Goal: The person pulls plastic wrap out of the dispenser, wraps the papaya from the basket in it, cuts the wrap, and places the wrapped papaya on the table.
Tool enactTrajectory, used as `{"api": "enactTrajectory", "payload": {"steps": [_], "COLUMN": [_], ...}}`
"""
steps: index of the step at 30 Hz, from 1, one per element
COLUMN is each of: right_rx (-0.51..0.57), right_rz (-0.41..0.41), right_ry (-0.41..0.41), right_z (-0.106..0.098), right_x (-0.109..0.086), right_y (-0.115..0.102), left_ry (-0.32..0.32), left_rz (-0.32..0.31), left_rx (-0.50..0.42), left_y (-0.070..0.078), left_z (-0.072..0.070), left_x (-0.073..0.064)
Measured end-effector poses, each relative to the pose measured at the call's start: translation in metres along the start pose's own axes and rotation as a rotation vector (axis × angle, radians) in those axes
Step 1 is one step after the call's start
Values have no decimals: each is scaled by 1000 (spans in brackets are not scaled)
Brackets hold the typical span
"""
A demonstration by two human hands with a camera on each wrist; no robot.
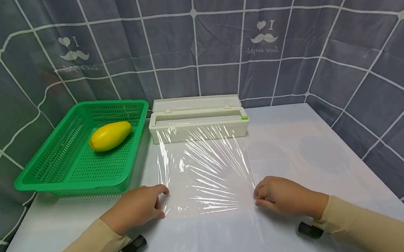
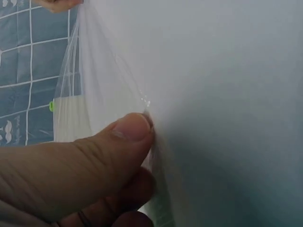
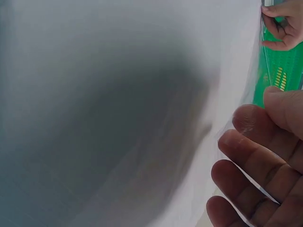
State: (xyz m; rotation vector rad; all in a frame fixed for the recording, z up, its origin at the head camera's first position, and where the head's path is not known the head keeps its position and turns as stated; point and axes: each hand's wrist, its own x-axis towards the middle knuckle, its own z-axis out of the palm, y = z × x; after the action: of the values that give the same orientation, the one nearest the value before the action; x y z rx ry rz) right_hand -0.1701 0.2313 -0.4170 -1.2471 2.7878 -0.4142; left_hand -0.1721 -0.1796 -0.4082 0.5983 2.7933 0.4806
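Note:
A sheet of clear cling film (image 1: 209, 173) stretches toward me from a white cling film dispenser box (image 1: 200, 133), whose lid is raised. My left hand (image 1: 136, 207) pinches the film's near left corner between thumb and finger; in the left wrist view the film (image 2: 106, 80) creases at the thumb tip. At the near right corner, my right hand (image 1: 288, 195) pinches the film between thumb and forefinger. The right wrist view shows its other fingers (image 3: 251, 161) spread loosely below. Between the two hands the film spans taut and wrinkled, with glossy streaks, over the white table.
A green plastic basket (image 1: 87, 173) stands at the left, holding a yellow oblong fruit (image 1: 111, 136). The white table (image 1: 204, 247) meets a grey checked curtain (image 1: 169, 39) at the back and right. A small green piece (image 1: 244, 118) sits at the box's right end.

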Motion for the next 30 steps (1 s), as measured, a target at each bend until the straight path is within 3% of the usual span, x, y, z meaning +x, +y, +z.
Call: {"api": "enactTrajectory", "payload": {"steps": [7, 15, 23, 26, 30], "right_rx": [-29, 195, 316, 299, 158], "right_rz": [45, 153, 218, 252, 283], "right_ry": [-52, -171, -247, -229, -115], "right_z": [-1, -5, -24, -28, -20], "right_x": [-6, -21, -30, -26, -13], "right_y": [-7, -6, -5, -3, -1], "left_ry": [18, -21, 17, 39, 53], "left_rz": [21, -26, 3, 21, 47], "left_rx": [17, 51, 40, 51, 59], "left_y": [-6, -9, -9, -9, -10], "left_z": [3, 5, 4, 4, 4], "left_x": [1, 3, 3, 3, 3]}}
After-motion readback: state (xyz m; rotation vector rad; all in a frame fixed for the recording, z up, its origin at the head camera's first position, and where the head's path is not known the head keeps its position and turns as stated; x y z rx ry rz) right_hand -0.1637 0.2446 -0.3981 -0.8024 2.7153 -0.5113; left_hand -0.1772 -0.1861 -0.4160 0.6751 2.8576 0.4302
